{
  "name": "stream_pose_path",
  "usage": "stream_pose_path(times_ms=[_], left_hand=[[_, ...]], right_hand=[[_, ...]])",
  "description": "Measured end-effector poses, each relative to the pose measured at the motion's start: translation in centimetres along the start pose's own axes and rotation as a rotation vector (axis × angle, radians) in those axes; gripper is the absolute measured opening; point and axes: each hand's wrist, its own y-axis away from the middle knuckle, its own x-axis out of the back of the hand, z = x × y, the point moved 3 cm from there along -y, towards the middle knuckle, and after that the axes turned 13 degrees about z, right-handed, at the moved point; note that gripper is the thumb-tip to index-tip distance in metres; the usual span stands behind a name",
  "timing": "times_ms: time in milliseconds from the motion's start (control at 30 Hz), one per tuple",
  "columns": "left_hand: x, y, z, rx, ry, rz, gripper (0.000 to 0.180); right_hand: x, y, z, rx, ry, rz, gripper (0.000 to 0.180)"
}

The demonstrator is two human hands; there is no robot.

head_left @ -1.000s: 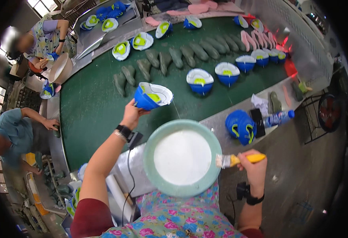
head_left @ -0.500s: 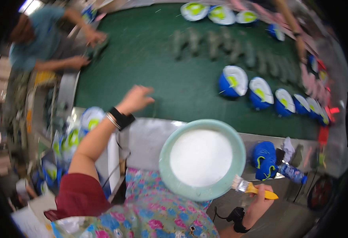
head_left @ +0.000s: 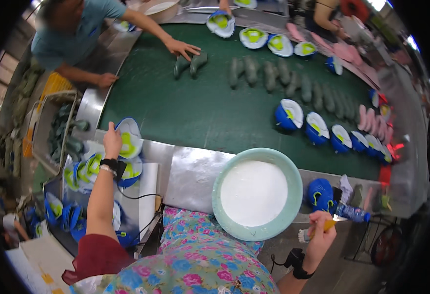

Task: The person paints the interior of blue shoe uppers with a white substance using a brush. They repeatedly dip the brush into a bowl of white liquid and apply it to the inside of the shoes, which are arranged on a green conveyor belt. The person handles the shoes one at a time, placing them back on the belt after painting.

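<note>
My left hand (head_left: pixel 112 142) reaches out to the left and is closed on the rim of a blue shoe upper (head_left: pixel 131 137) with white lining and lime green inside. That upper is at the top of a pile of similar uppers (head_left: pixel 88 169). In my right hand (head_left: pixel 321 235), at the lower right, is a paintbrush (head_left: pixel 304 236) with a yellow handle and pale bristles, held just off the basin's right side. The pale green basin (head_left: pixel 295 196) in front of me contains white liquid (head_left: pixel 254 193).
A green conveyor belt (head_left: pixel 176 112) carries dark shoe lasts (head_left: pixel 269 76), a row of blue uppers (head_left: pixel 317 125) and pink soles (head_left: pixel 371 122). Across on the left, a person's hand (head_left: pixel 181 48) touches two lasts. Blue shoes (head_left: pixel 321 193) and a bottle (head_left: pixel 352 212) lie right of the basin.
My left hand has moved left from above the belt to the upper on the pile. The brush has turned in my right hand. The co-worker's hand has reached out, with two lasts on the belt.
</note>
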Motion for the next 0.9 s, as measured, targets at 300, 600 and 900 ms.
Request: stream_pose_path(times_ms=[300,600,900], left_hand=[[13.8,13.6,33.6,-0.213,0.998,-0.719,0.025],[14.7,18.8,33.3,0.597,1.437,-1.565,0.042],[17.9,21.0,28.2,-0.298,1.25,-1.45,0.081]], right_hand=[[-7.3,5.7,-7.8,0.776,0.333,-0.333,0.037],[-6.3,8.8,-6.9,0.914,0.467,-0.497,0.034],[-6.9,8.9,-6.8,0.559,0.045,-0.641,0.027]])
